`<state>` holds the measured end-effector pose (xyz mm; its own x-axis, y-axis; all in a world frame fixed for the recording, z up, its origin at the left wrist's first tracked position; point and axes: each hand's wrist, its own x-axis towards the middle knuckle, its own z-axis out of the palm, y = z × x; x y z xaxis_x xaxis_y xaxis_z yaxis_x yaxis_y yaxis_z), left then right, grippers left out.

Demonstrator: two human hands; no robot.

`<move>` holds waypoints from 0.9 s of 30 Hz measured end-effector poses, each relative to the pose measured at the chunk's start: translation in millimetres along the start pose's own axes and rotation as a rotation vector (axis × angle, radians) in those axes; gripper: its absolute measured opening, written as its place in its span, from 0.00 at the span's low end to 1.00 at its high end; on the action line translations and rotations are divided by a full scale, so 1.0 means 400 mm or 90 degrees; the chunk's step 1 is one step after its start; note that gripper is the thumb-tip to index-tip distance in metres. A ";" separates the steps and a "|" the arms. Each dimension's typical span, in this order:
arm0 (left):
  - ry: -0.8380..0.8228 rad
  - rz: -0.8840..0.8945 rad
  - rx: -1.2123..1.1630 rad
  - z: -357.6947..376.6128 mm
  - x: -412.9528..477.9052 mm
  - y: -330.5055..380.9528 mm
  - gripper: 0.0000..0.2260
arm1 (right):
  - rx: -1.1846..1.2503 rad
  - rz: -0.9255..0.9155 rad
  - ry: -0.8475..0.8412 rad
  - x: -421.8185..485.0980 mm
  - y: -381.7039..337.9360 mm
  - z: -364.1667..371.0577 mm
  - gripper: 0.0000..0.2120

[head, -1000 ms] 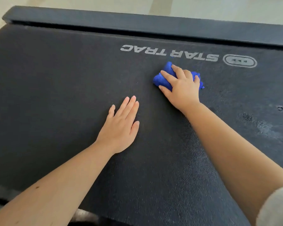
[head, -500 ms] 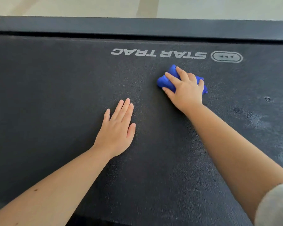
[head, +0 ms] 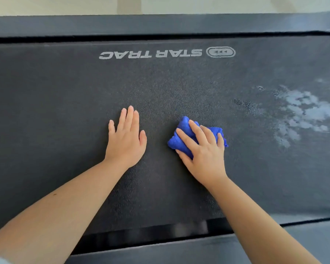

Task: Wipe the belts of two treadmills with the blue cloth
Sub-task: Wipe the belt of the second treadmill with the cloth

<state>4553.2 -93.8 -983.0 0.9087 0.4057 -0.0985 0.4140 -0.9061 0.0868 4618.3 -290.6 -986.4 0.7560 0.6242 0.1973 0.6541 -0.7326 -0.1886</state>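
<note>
A dark textured treadmill belt point(head: 65, 103) fills the view, with a grey STAR TRAC logo point(head: 151, 53) printed upside down near its far edge. My right hand point(head: 204, 151) grips a bunched blue cloth point(head: 181, 134) and presses it onto the belt near the middle. My left hand point(head: 126, 138) lies flat on the belt just left of the cloth, fingers straight and together, holding nothing.
A pale wet or dusty patch point(head: 301, 113) marks the belt to the right of the cloth. Dark side rails run along the far edge point(head: 160, 25) and the near edge point(head: 274, 242). Light floor point(head: 65, 4) shows beyond.
My right hand has pulled the blue cloth back toward me, away from the logo, to lie level with my left hand. The near rail and the pale patch have come into view.
</note>
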 end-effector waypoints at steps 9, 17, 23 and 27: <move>-0.005 0.014 0.029 -0.004 0.002 0.001 0.26 | -0.033 0.057 0.014 -0.016 -0.029 0.005 0.23; -0.024 -0.057 0.009 -0.020 -0.017 0.096 0.26 | 0.002 -0.110 -0.033 -0.056 0.087 -0.032 0.22; -0.014 -0.055 0.005 0.011 -0.002 0.256 0.28 | -0.004 -0.098 -0.006 -0.053 0.237 -0.051 0.23; 0.003 -0.075 0.015 0.017 0.000 0.273 0.29 | 0.014 -0.157 -0.005 0.027 0.260 -0.043 0.23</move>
<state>4598.0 -193.7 -980.3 0.8538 0.5106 -0.1019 0.5171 -0.8544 0.0513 4694.0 -364.7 -987.5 0.5739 0.7853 0.2322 0.8189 -0.5520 -0.1573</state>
